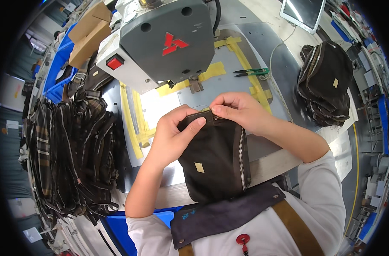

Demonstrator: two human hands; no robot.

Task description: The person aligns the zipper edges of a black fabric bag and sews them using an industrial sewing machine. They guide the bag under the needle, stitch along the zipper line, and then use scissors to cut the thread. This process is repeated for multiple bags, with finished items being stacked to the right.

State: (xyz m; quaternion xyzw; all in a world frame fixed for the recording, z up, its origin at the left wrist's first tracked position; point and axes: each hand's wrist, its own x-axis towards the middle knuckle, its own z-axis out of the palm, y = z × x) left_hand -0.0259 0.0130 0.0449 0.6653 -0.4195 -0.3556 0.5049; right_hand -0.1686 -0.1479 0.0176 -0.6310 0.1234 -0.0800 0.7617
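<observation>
A dark brown fabric piece (211, 166) with a metal zipper along its right side and a small pale tag hangs between my hands over the table's front edge. My left hand (175, 134) grips its upper left, thumb on the front. My right hand (239, 112) pinches the top edge beside the zipper end, where a fine thread loops up. Just beyond is the sewing machine head (169, 55) with a red switch, above a plate (222, 87) marked with yellow tape. Green-handled thread snips (258, 71) lie to the right, by a cord.
Heaped zippered dark and plaid pieces (66, 149) cover the left side. A stack of similar pieces (322, 85) is at right. Blue bins (58, 89) and a cardboard box (85, 36) stand back left, a screen (301, 13) back right. A blue bin (122, 232) sits below the table.
</observation>
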